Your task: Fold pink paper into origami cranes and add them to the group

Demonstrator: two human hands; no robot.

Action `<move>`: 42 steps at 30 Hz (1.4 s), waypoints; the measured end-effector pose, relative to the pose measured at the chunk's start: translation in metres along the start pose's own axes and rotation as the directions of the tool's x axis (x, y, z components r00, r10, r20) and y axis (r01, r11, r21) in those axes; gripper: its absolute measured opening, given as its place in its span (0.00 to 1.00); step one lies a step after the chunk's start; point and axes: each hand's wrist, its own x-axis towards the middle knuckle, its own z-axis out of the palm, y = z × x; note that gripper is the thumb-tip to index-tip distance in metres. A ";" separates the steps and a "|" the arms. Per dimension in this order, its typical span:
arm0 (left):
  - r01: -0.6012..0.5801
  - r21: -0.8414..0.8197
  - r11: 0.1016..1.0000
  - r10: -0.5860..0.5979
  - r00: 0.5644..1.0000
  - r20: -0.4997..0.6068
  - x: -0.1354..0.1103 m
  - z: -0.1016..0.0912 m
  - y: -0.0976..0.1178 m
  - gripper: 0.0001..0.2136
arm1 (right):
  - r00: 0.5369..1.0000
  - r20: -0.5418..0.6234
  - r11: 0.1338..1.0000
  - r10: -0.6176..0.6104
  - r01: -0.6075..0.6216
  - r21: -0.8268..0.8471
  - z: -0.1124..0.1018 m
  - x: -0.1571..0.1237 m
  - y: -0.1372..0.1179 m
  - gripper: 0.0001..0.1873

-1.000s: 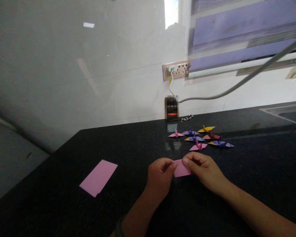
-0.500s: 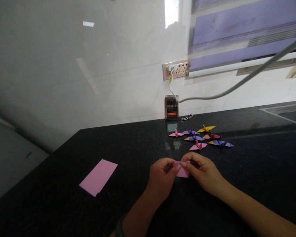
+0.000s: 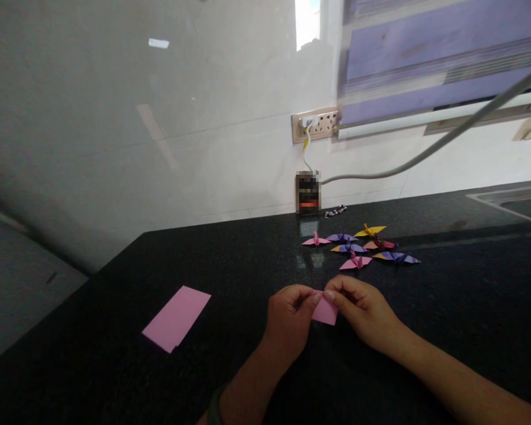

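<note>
Between my two hands is a small folded piece of pink paper (image 3: pixel 324 311), held low over the dark counter. My left hand (image 3: pixel 289 321) pinches its upper left edge between thumb and forefinger. On the other side, my right hand (image 3: pixel 366 307) grips the upper right edge the same way, with the two thumbs close together. The fingers partly cover the paper's top, so its folds there are hidden. Just beyond my hands stand several folded paper cranes, among them a pink crane (image 3: pixel 356 261), a yellow crane (image 3: pixel 370 231) and a blue crane (image 3: pixel 397 258).
A stack of pink paper (image 3: pixel 177 319) lies to the left on the black counter (image 3: pixel 115 283). By the wall stands a dark, pixelated box (image 3: pixel 308 193) with a grey cable (image 3: pixel 380 175), beside a beaded string (image 3: pixel 335 211). A socket panel (image 3: pixel 323 124) is on the wall.
The pink paper has tilted slightly, its lower edge now shifted left and a little nearer me. My right fingers have moved down slightly. Everything else stays where it was.
</note>
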 end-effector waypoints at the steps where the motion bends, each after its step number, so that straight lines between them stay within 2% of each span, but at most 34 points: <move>1: -0.005 0.005 1.000 0.005 1.000 -0.002 0.000 0.000 0.000 0.10 | 1.000 0.003 1.000 -0.002 0.002 -0.004 0.000 0.000 0.000 0.08; 10: -0.056 0.094 0.994 0.057 0.998 -0.004 0.000 -0.002 0.003 0.10 | 0.999 0.012 0.997 -0.044 0.045 -0.057 0.000 -0.001 -0.002 0.09; 14: -0.070 0.118 0.991 0.071 0.997 0.001 0.001 -0.003 0.003 0.10 | 0.992 -0.042 0.989 -0.122 0.119 -0.084 0.000 -0.001 -0.001 0.06; 18: -0.064 0.114 0.991 0.064 0.998 -0.001 0.002 -0.003 0.001 0.10 | 0.979 -0.020 0.974 -0.203 0.200 -0.110 -0.001 -0.001 -0.001 0.07; 42: -0.071 0.116 0.991 0.074 0.997 -0.020 0.002 -0.003 0.003 0.09 | 0.979 -0.007 0.976 -0.204 0.203 -0.083 -0.002 0.002 -0.002 0.07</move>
